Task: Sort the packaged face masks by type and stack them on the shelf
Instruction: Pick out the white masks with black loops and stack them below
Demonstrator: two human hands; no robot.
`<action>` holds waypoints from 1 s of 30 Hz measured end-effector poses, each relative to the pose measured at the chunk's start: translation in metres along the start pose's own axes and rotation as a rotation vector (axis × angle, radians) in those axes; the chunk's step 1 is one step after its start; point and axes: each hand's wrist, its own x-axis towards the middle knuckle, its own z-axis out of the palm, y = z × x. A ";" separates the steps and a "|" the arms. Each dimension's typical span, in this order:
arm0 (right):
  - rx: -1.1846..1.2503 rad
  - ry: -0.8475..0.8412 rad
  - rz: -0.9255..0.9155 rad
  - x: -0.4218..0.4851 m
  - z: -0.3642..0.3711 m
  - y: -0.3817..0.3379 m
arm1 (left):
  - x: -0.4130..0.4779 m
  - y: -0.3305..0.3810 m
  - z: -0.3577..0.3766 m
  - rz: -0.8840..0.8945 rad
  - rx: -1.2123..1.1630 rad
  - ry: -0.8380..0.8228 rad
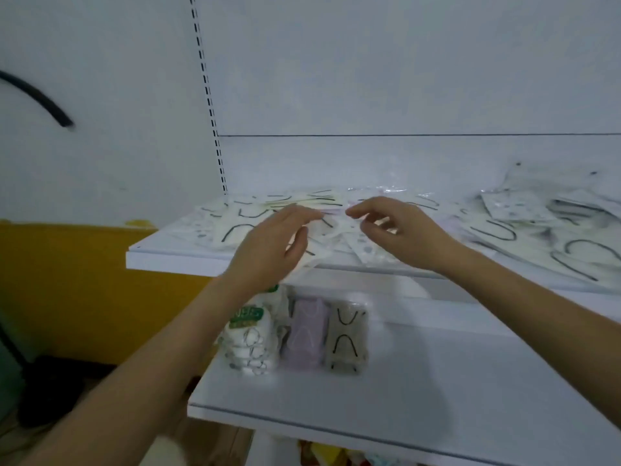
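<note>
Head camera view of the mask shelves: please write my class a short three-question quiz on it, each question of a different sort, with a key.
1. True or false: both hands, left hand and right hand, are over the loose mask packets on the upper shelf.
2. How many sorted stacks stand side by side on the lower shelf?
   A. one  B. three  C. five
3. Fill in: the middle stack on the lower shelf is coloured ____.

Key: 1 true; 2 B; 3 lilac (pale purple), between the white stack with a green label and the beige stack with black ear loops.
</note>
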 end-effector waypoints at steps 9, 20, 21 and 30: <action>-0.208 -0.309 0.156 0.129 0.016 0.088 | 0.101 -0.085 0.062 -0.690 0.199 -0.534; -0.544 -0.491 0.278 0.143 0.051 0.130 | 0.123 -0.084 0.064 -0.888 0.007 -0.594; -0.561 -0.490 0.292 0.144 0.051 0.134 | 0.126 -0.084 0.059 -0.911 -0.064 -0.573; -0.526 -0.305 0.264 0.148 0.041 0.144 | 0.155 -0.115 -0.006 -0.923 -0.016 -0.344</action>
